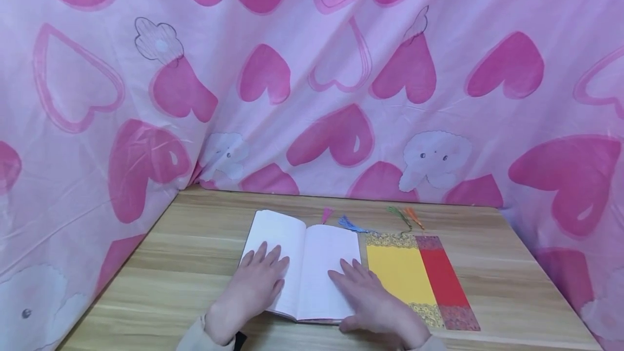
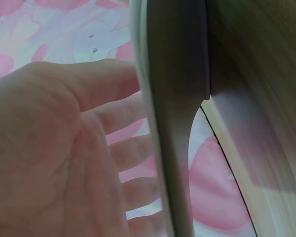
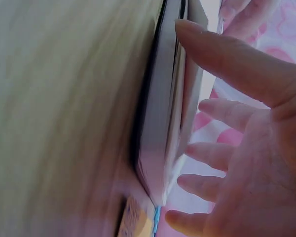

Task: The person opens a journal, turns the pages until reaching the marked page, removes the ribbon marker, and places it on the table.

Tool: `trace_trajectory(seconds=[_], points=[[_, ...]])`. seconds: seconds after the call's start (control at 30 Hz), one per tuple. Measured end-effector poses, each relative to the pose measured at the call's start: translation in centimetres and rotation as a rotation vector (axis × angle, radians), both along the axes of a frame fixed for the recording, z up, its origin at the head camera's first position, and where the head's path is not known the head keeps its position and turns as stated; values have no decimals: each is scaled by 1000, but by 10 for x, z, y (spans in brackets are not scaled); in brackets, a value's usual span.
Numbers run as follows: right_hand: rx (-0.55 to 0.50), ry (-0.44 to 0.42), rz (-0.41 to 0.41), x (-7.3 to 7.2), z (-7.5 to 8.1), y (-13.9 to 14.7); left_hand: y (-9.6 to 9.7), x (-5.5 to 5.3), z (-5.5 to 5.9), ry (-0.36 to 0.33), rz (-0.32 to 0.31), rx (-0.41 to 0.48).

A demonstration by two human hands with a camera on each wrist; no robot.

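An open notebook (image 1: 286,248) with blank white pages lies on the wooden table. My left hand (image 1: 260,280) rests flat on its left page, fingers straight and a little spread. In the left wrist view, the fingertips (image 2: 133,153) meet the page edge-on. My right hand (image 1: 368,297) lies over the right page's outer edge with fingers spread, its thumb near the lower corner. The right wrist view shows that thumb (image 3: 207,44) alongside the page block (image 3: 160,133), where upper pages stand slightly apart. A pink tassel (image 1: 327,214) sticks out above the right page.
Right of the notebook lie a yellow bookmark (image 1: 397,272) with patterned ends and a red bookmark (image 1: 446,275) beside it. Blue (image 1: 353,225), green (image 1: 400,215) and orange tassels (image 1: 414,217) spread above them. A pink heart-print cloth (image 1: 322,96) surrounds the table (image 1: 161,264) at the back and sides.
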State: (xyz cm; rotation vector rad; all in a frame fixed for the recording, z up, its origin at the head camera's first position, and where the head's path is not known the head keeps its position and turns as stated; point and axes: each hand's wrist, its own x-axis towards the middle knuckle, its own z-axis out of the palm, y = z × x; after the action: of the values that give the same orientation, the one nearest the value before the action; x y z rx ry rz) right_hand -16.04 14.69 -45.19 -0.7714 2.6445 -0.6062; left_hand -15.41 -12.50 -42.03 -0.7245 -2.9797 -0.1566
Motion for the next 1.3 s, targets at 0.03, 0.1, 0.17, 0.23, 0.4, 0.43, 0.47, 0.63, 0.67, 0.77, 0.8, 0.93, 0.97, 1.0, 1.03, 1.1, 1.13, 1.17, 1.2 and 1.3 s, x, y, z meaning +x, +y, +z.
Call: trace_trajectory(seconds=[0.03, 0.1, 0.17, 0.23, 0.4, 0.43, 0.47, 0.63, 0.67, 0.77, 0.8, 0.93, 0.97, 1.0, 1.03, 1.1, 1.13, 1.17, 1.2, 1.3], points=[[-7, -2, -3, 0, 0, 2, 0, 0, 0, 6, -3, 0], [-20, -12, -3, -1, 1, 6, 0, 0, 0, 17, -9, -2], [-35, -18, 8, 0, 2, 10, -1, 0, 0, 21, -14, 0], [-59, -15, 24, 0, 3, 13, -1, 0, 0, 20, -16, 2], [-103, 16, 46, -3, 6, 21, 0, -1, 1, 20, -16, -2], [-110, 24, 42, -4, 7, 22, 0, -1, 2, 20, -15, -1], [-118, 32, 36, -5, 8, 22, 0, -1, 2, 20, -14, -1], [-136, 93, -7, -9, 9, 21, 0, 1, 5, -3, -4, 8], [-137, 107, -16, -9, 9, 20, 0, 1, 5, -5, -3, 9], [-154, 142, -41, -8, 7, 17, 0, 2, 6, 0, -1, 9], [-168, 158, -48, -7, 7, 16, 0, 2, 6, 5, -2, 10], [-231, 225, -92, -4, 5, 10, 0, 2, 6, 28, -12, 7], [-248, 239, -105, -3, 5, 8, 0, 2, 6, 36, -16, 6], [-260, 250, -118, -2, 5, 7, 0, 2, 6, 44, -19, 5], [-268, 256, -134, -2, 5, 5, 0, 2, 6, 54, -23, 5], [-286, 273, -161, -2, 4, 2, 1, 3, 6, 71, -27, 6], [-297, 284, -172, -2, 4, 0, 1, 3, 6, 79, -26, 3], [-311, 296, -187, -2, 3, -1, 2, 3, 6, 84, -25, -1], [-328, 305, -202, -3, 3, -3, 2, 4, 7, 89, -23, -3], [-397, 328, -253, -2, 2, -10, 4, 5, 8, 105, -18, -13]])
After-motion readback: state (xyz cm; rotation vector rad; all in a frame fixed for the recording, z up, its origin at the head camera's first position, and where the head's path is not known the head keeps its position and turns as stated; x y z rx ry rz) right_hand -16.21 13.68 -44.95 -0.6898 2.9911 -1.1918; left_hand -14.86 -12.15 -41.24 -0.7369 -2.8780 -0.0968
